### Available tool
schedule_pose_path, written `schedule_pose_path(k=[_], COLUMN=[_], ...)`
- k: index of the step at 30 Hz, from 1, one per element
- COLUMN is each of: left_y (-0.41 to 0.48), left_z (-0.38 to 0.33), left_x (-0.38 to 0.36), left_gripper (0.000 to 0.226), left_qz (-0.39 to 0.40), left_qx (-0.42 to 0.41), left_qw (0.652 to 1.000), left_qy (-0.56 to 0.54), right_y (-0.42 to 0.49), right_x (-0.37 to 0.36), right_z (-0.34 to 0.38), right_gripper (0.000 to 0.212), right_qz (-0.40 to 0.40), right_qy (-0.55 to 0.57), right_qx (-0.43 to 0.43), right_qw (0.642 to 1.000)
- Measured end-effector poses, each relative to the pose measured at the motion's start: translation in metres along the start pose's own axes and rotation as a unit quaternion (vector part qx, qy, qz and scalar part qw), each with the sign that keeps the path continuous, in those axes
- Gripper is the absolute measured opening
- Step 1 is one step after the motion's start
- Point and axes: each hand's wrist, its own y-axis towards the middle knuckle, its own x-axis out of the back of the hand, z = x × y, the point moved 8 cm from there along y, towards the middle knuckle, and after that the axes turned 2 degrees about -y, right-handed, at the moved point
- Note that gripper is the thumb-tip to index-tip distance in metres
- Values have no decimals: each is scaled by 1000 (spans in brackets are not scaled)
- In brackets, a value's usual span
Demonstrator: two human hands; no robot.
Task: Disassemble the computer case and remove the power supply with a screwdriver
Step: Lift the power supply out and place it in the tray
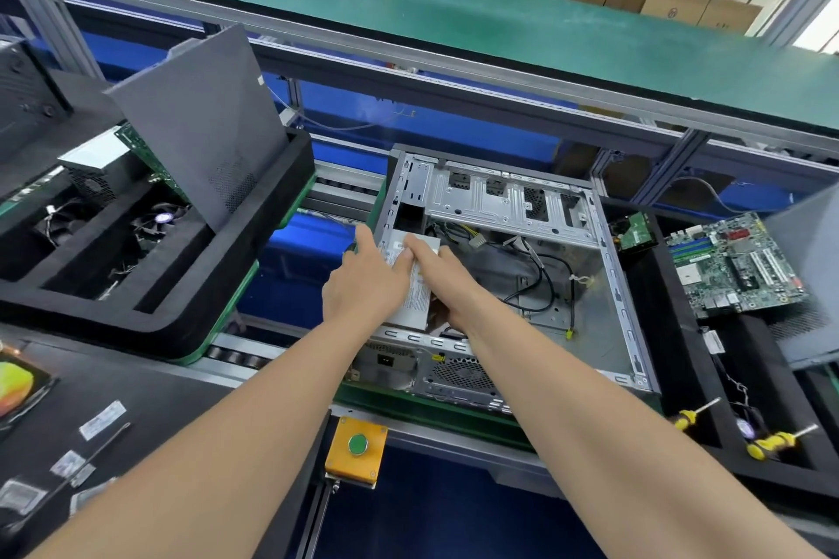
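An opened grey computer case (608, 286) lies on its side on the conveyor, its cables loose inside. At its left end sits the silver power supply (420, 300) with a white label. My left hand (363, 286) grips the supply's left side, thumb over the case wall. My right hand (447, 281) lies on its top and right side, fingers curled around it. Two yellow-handled screwdrivers (772, 440) rest in the black foam tray at right, away from both hands.
A removed motherboard (735, 263) lies in the foam tray (681, 422) at right. Left, another foam tray (181, 286) holds fans and a leaning grey side panel (199, 123). A yellow box with a green button (357, 445) sits at the near edge. A green bench (454, 14) runs behind.
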Motion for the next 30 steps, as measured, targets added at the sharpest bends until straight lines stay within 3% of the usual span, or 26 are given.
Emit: schedule_pose_path(k=[8, 12, 18, 30], left_y=[0, 0, 4, 1], left_z=[-1, 6, 9, 7], left_x=[1, -2, -1, 3], left_gripper=[72, 64, 74, 72], left_qz=[1, 26, 29, 1], left_qx=[26, 40, 42, 18], left_qw=[1000, 999, 998, 998], left_qy=[0, -24, -34, -56], right_y=[-4, -11, -3, 8], right_x=[-1, -15, -12, -4], right_z=[1, -9, -10, -6], right_gripper=[100, 116, 142, 111], right_qz=[11, 93, 75, 33], right_qy=[11, 44, 44, 45], right_qx=[-30, -75, -84, -45], right_qw=[999, 992, 993, 997])
